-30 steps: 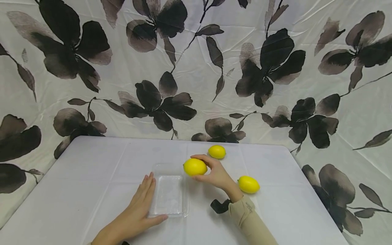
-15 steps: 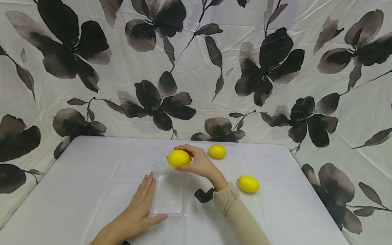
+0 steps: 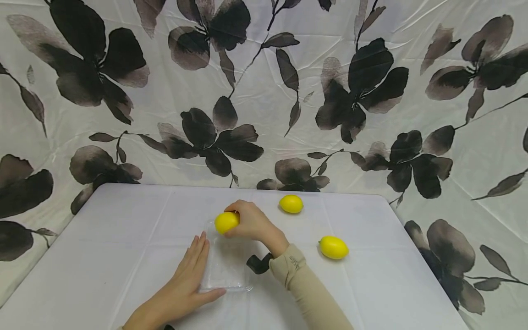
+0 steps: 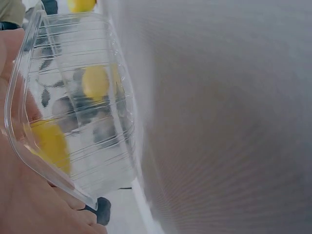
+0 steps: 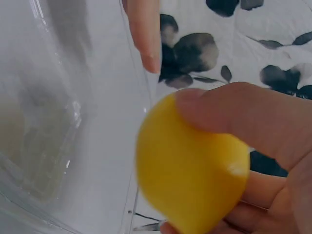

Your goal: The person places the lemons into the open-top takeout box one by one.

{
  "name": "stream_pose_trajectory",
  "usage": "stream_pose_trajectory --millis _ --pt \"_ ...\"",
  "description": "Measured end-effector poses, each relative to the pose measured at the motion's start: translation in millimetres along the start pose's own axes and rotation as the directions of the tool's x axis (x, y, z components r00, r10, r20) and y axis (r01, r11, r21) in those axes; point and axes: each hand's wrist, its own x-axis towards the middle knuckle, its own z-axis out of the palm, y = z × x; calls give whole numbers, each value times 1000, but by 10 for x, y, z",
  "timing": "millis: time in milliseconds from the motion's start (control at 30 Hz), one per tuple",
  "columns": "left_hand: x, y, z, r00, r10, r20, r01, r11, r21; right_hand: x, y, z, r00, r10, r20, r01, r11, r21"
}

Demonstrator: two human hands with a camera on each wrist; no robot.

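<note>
Partly hidden lemon (image 3: 226,222) gripped in right hand (image 3: 251,223); flat left hand (image 3: 185,284) against tray (image 3: 228,275).

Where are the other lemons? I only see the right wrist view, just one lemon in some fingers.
Observer: Two more lemons lie on the table, one at the far edge and one to the right.
Child: What is that shiny clear stuff beside my lemon?
Observer: It is a clear tray, and the right hand holds the lemon over its far end.
Child: Whose finger is that at the top?
Observer: It belongs to the left hand, which lies flat against the tray's left side, thumb along the near edge.
</note>
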Motion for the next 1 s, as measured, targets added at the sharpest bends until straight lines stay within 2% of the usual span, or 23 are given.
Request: stream_pose_trajectory --millis 267,500,767,1000 --pt "2 6 -10 1000 3 -6 -3 1000 -6 94 -102 103 995 46 86 -31 985 -167" --pt "8 21 -17 1000 -12 6 13 999 -32 102 -177 248 990 71 123 -31 954 -298" --pt "7 4 4 1000 2 -8 -2 1000 -11 70 -154 371 988 86 127 -38 941 -336" --pt "5 -7 10 1000 -4 -7 4 1000 -13 27 -124 405 995 42 94 -5 933 -360"
